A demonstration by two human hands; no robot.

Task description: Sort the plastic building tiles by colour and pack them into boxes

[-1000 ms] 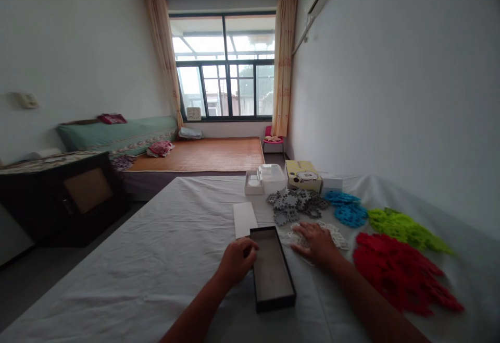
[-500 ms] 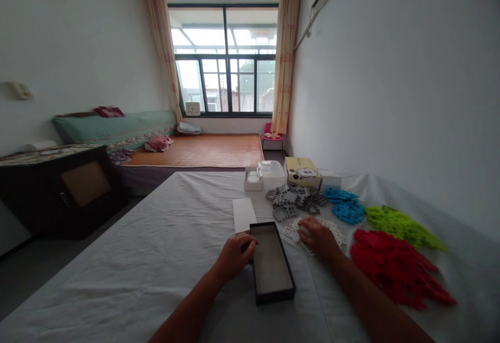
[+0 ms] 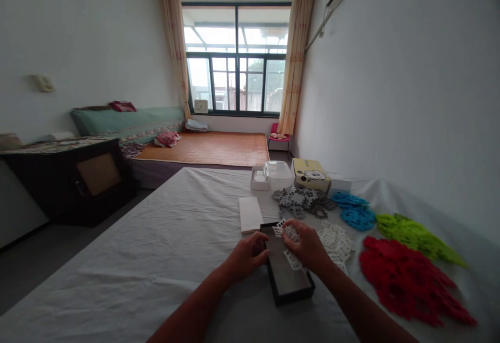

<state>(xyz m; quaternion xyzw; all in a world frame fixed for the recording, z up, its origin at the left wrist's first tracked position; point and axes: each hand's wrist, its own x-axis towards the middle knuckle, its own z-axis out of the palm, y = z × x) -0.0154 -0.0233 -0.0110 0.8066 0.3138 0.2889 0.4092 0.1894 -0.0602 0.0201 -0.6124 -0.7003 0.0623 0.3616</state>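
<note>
My right hand (image 3: 302, 243) is closed on several white lattice pieces (image 3: 279, 228), held above the dark-rimmed open box (image 3: 299, 284). One of these pieces hangs below the fingers over the box's grey floor. At the box's left rim, my left hand (image 3: 250, 253) rests with curled fingers touching the edge; the grip itself is partly hidden. More white lattice pieces (image 3: 336, 243) lie in a loose pile on the cloth, right of the box and partly behind my right forearm. A flat white lid-like panel (image 3: 250, 214) lies just beyond the box.
Grey interlocking pieces (image 3: 299, 199), blue pieces (image 3: 354, 211), green pieces (image 3: 417, 236) and red pieces (image 3: 406, 278) are heaped along the right side. Behind them stand a clear plastic container (image 3: 279, 176), a small white box (image 3: 259, 179) and a yellow cartoon box (image 3: 311, 173).
My right hand has lifted white lattice pieces from the pile and moved left over the box. My left hand stays at the box's left rim. The camera view has turned slightly left.
</note>
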